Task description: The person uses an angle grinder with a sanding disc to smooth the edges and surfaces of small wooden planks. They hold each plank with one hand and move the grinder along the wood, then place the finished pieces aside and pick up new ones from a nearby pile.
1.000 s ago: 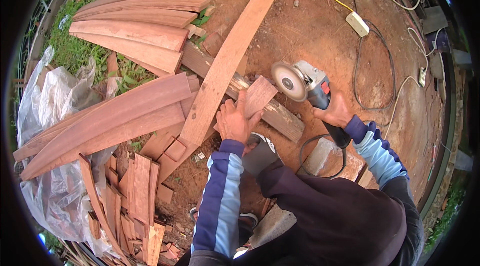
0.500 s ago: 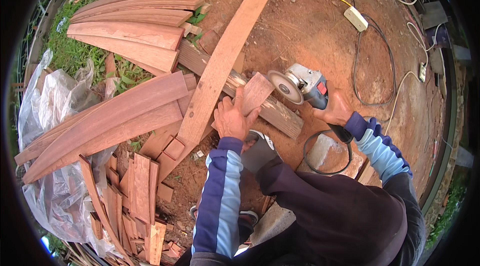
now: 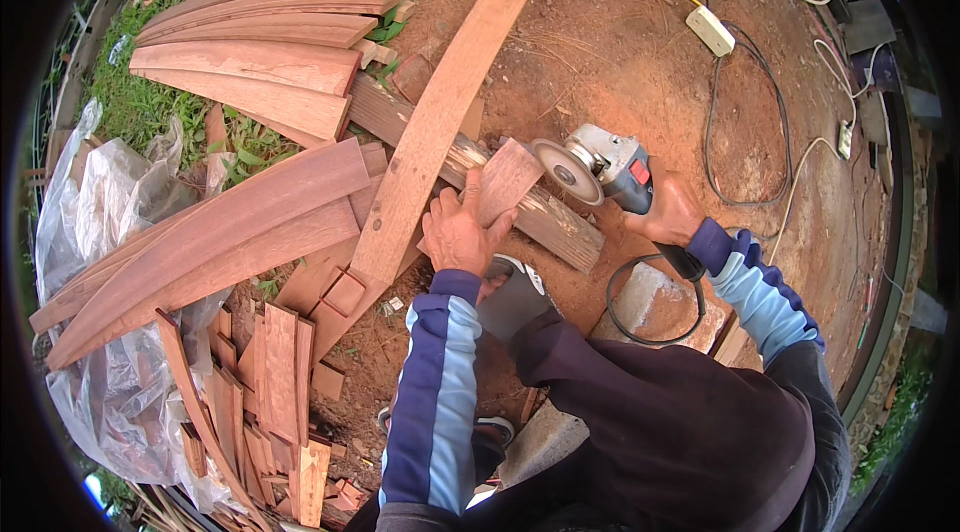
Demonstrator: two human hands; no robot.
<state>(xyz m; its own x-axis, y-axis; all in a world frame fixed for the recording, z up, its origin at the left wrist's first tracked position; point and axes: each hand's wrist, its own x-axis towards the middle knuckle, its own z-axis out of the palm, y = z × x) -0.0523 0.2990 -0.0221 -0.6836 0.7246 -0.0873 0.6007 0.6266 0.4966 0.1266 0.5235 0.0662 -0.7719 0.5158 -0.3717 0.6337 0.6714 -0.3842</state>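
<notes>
My right hand [image 3: 668, 211] is wrapped round the body of a grey angle grinder [image 3: 626, 175] with a red patch and a silver head. Its round disc [image 3: 566, 173] stands on edge, right at the end of a short reddish-brown board [image 3: 508, 179]; whether they touch I cannot tell. With index finger and thumb along its two sides, my left hand [image 3: 459, 231] holds that board down. A rough, weathered timber [image 3: 557, 228] lies under the board. Part of the board is hidden beneath my left hand.
A long plank [image 3: 462, 62] slants across beside my left hand. Curved boards [image 3: 255, 67] are stacked at far left, offcuts [image 3: 285, 372] near left. A black cord loops by a concrete block [image 3: 655, 300]. A white socket box [image 3: 710, 32] lies on the dirt, far right.
The view has shifted slightly, so most things sit a little further left. My hands, the board and the angle grinder keep nearly the same places relative to each other.
</notes>
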